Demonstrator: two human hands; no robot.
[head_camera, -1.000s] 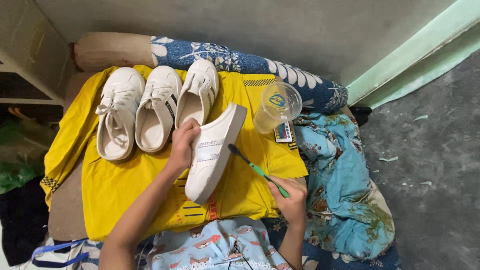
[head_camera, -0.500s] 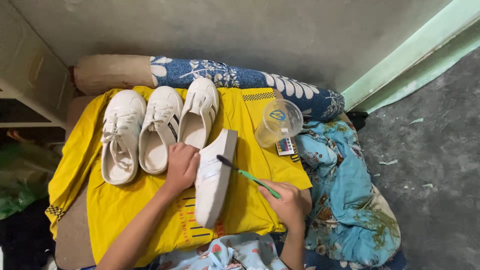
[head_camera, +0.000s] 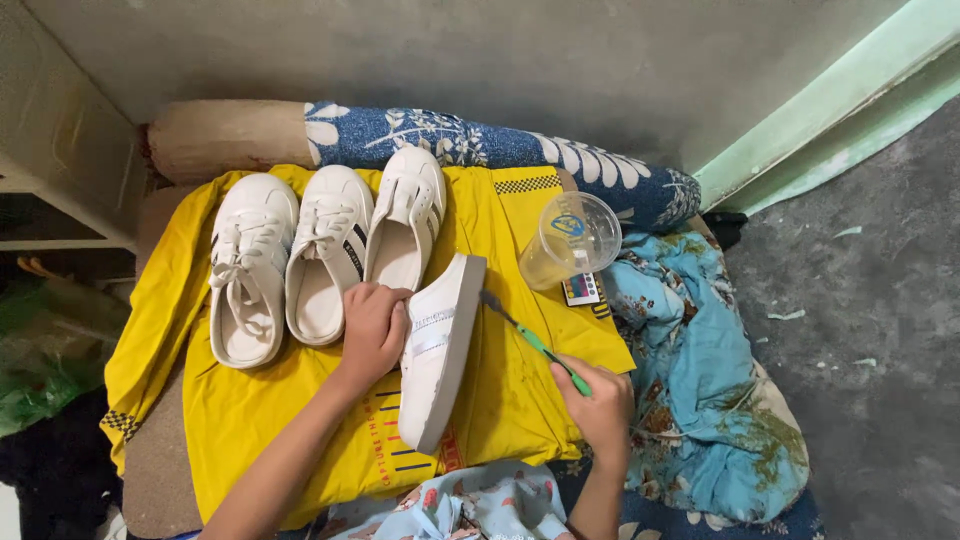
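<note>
My left hand (head_camera: 372, 332) grips a white slip-on shoe (head_camera: 438, 350), holding it tilted on its side on a yellow cloth (head_camera: 250, 410). My right hand (head_camera: 600, 405) holds a green-handled toothbrush (head_camera: 530, 340), with its bristle end touching the shoe's sole edge. Three more white shoes (head_camera: 320, 250) lie side by side on the cloth above my left hand.
A clear plastic cup (head_camera: 572, 238) stands right of the shoes, with a small remote-like card (head_camera: 582, 290) below it. A blue floral bolster (head_camera: 480, 150) lies along the wall. A blue patterned blanket (head_camera: 710, 400) is at the right; grey floor beyond.
The shoe in my left hand has been turned further onto its side. The toothbrush tip has come in against the shoe's edge.
</note>
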